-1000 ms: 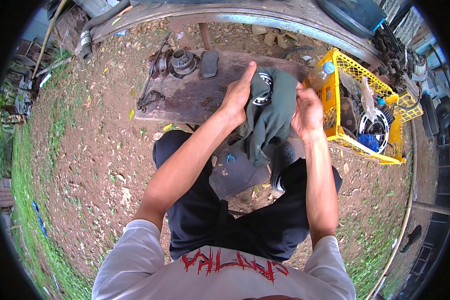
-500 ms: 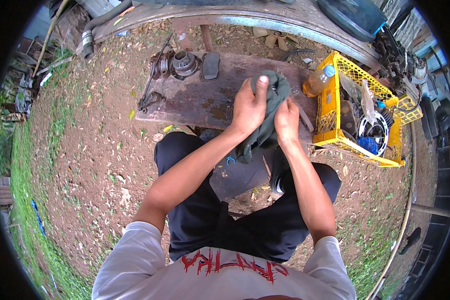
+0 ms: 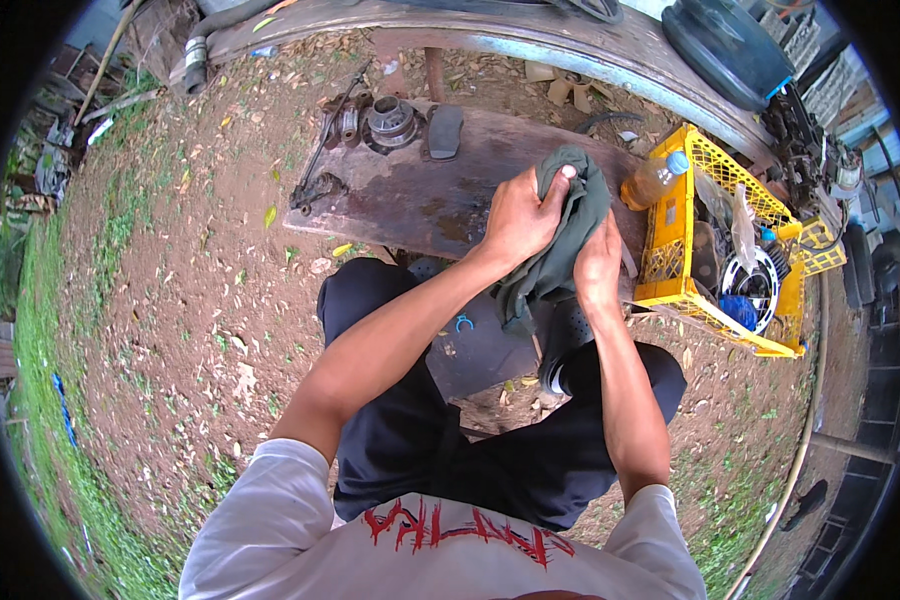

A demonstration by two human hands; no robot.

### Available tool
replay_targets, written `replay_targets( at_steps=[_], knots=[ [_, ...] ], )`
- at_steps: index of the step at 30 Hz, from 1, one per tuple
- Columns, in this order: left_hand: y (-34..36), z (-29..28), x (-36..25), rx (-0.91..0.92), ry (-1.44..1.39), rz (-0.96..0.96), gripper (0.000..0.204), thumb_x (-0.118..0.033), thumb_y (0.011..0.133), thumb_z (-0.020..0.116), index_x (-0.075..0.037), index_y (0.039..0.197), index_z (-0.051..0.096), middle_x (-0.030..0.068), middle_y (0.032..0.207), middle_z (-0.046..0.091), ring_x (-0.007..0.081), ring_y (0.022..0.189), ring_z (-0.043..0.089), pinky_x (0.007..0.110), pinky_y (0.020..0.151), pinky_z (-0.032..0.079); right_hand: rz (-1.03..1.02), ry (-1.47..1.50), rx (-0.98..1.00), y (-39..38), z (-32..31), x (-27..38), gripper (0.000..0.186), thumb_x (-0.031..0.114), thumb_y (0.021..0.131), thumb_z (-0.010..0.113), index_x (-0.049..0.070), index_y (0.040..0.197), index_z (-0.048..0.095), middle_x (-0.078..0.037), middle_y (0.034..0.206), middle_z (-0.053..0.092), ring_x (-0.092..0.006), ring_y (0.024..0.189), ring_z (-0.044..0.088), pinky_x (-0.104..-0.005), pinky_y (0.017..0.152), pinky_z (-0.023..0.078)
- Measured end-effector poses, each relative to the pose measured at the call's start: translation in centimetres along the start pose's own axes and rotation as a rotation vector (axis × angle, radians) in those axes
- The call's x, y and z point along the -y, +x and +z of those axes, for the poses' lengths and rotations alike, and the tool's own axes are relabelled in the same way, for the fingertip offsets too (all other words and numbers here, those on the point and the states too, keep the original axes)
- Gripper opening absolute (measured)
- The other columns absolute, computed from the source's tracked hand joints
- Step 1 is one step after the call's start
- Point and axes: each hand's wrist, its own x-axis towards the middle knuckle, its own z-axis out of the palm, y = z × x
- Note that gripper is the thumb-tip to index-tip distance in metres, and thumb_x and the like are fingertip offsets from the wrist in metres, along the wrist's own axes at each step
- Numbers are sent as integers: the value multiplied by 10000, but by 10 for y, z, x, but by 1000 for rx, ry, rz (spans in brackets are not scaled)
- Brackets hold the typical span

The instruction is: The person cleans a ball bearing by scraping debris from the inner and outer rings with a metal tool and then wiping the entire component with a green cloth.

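A bunched dark green cloth [image 3: 562,240] is between my two hands, over the near edge of a low wooden bench [image 3: 510,150]. My left hand [image 3: 523,212] grips its left side, thumb pressed on top. From the right, my right hand [image 3: 598,262] is closed against the cloth, its fingers partly hidden. Folds of the cloth hang down toward my knees. Whether something is wrapped inside, I cannot tell. On the bench's far left stand a round metal hub-like part [image 3: 392,122] and a dark flat pad [image 3: 445,132].
A yellow plastic crate [image 3: 682,225] at the right holds parts, including a white-rimmed ring [image 3: 750,290]. Beside it stands a bottle of amber liquid [image 3: 654,181]. A thin metal rod [image 3: 330,130] lies on the bench's left end. Behind runs a longer table [image 3: 530,38] with a black tub-like object [image 3: 725,50].
Both hands and the cloth have shifted slightly right and a little lower in the picture. The view has also turned a little. Both hands keep their hold on the cloth.
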Motion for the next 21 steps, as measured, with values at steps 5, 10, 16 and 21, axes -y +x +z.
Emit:
replay_targets(
  at_steps=[5, 10, 16, 21],
  knots=[
    [7, -9, 9, 136, -109, -284, 527, -467, 984, 537, 5, 782, 657, 8, 650, 613, 55, 658, 511, 271, 615, 447, 110, -341, 69, -3, -9, 6, 567, 395, 1051, 312, -88, 969, 599, -204, 800, 633, -232, 804, 628, -386, 783, 475],
    [13, -13, 12, 246, -211, -407, 569, -539, 981, 494, -37, 807, 698, -4, 708, 639, 64, 675, 535, 271, 640, 459, 237, -412, 83, 0, -18, 4, 636, 416, 1055, 278, -100, 827, 571, -157, 665, 599, -229, 667, 570, -417, 695, 459],
    [1, -4, 8, 440, -1015, -618, 505, -518, 996, 456, -75, 1153, 642, 53, 1078, 682, 122, 954, 628, 313, 887, 510, 176, -314, -28, 8, -17, 1, 638, 392, 1067, 239, -106, 855, 578, -167, 691, 613, -227, 685, 565, -416, 714, 461],
    [-8, -9, 8, 583, -1141, -678, 448, -429, 1018, 454, -72, 1269, 555, 66, 1200, 640, 169, 1067, 623, 366, 960, 501, -22, -374, -149, 17, -23, -3, 480, 271, 1065, 298, -107, 1051, 595, -240, 869, 659, -359, 811, 640, -431, 805, 469]
  ],
)
